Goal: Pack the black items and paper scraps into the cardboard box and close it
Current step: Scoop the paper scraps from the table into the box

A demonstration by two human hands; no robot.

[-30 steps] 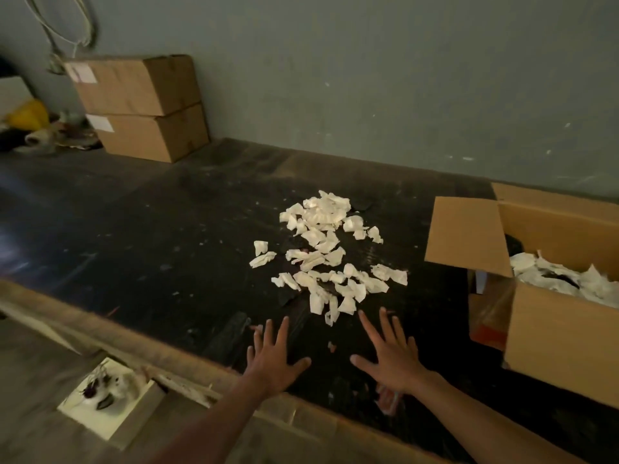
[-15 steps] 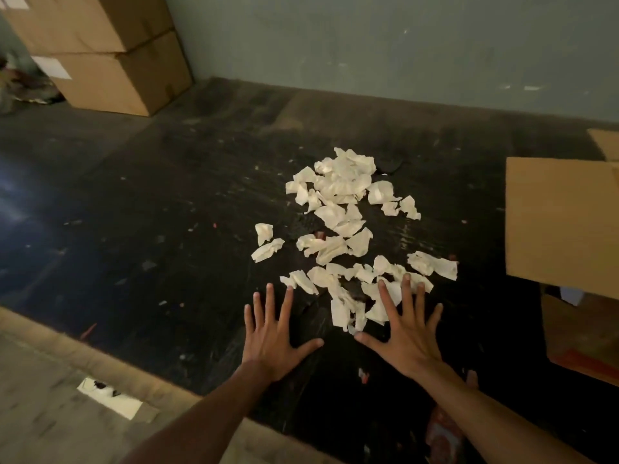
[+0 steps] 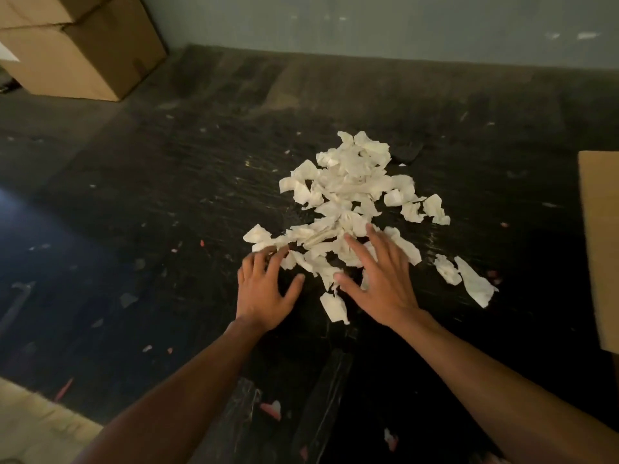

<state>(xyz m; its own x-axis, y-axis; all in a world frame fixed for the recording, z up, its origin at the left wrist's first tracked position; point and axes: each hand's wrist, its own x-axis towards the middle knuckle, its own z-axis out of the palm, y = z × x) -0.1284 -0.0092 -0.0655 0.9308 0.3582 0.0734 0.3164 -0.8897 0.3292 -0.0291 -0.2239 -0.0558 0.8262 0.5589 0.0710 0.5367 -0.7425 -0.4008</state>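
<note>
Gathering: both hands lie palm-down at the near edge of a heap of white paper scraps (image 3: 348,199) on a dark, scuffed work surface (image 3: 167,202).
Left hand: the left hand (image 3: 264,289) sits at the heap's near-left corner, fingers slightly bent and a little apart, their tips touching the nearest scraps; the thumb points toward the other hand. It grips nothing.
Right hand: the right hand (image 3: 382,279) lies flat on the near-right part of the heap, fingers straight and spread, covering several scraps, thumb stretched toward the left hand. Nothing is pinched.
Between the thumbs: a few scraps lie in the gap, one loose piece (image 3: 335,308) just in front of the right thumb.
Stray scraps: two larger pieces (image 3: 469,279) lie apart from the heap, to the right of the right hand; a small cluster (image 3: 425,209) sits at the heap's far-right side.
Black item: a dark flat piece (image 3: 407,152) shows at the heap's far-right edge; what it is cannot be told.
Cardboard box: only a brown flap (image 3: 601,249) shows at the right edge of view, well apart from the heap.
Background: two stacked cartons (image 3: 77,45) stand at far left against a grey wall (image 3: 368,25).
Surface litter: small pale and red flecks are scattered over the dark top.
</note>
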